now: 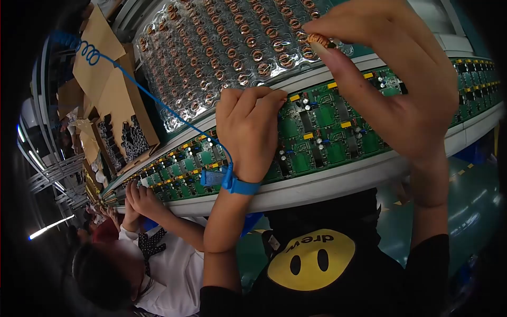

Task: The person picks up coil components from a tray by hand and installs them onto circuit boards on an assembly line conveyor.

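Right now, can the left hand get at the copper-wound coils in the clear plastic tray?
Likely yes: the left hand is over the circuit boards, beside the tray, and nothing visible covers the nearest copper-wound coils. Its blue wrist cord runs off to the side.

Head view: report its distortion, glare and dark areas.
In the head view, the grey rail bows as if through a wide lens; in the head view, glare flecks the clear tray and green floor; the head view's corners fall to black.
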